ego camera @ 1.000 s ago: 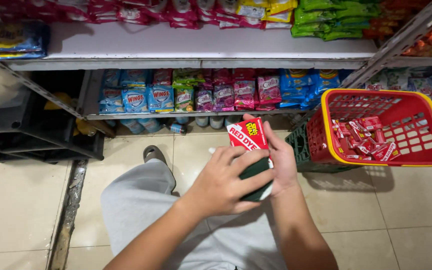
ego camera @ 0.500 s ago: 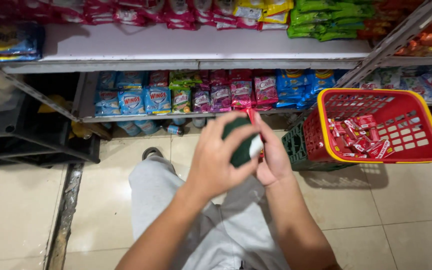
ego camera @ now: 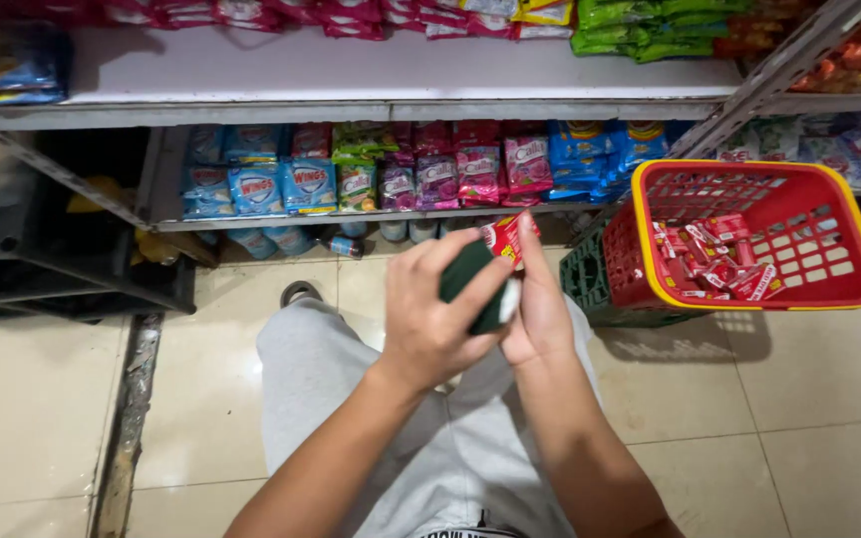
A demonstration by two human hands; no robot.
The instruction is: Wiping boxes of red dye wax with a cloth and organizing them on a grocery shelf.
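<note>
My left hand (ego camera: 430, 319) is wrapped around a dark green object with a white end (ego camera: 477, 284) and presses it against a small red packet (ego camera: 506, 239). That packet stands up out of my right hand (ego camera: 540, 319), which grips it from behind. Both hands meet in front of my chest, above my grey trousers (ego camera: 351, 399). To the right, a red plastic basket with a yellow rim (ego camera: 854, 289) holds several more red packets (ego camera: 715, 264).
A dark green crate (ego camera: 590, 279) sits under the basket. Low shelves (ego camera: 371, 214) ahead carry rows of coloured sachets. A black rack (ego camera: 62, 269) stands at the left. Beige floor tiles (ego camera: 769, 399) spread to the right; my shoe (ego camera: 299, 292) shows near the shelf.
The red packet has turned edge-on and is now mostly hidden behind my hands. My left hand has closed further over the green object and both hands have drifted slightly down and right.
</note>
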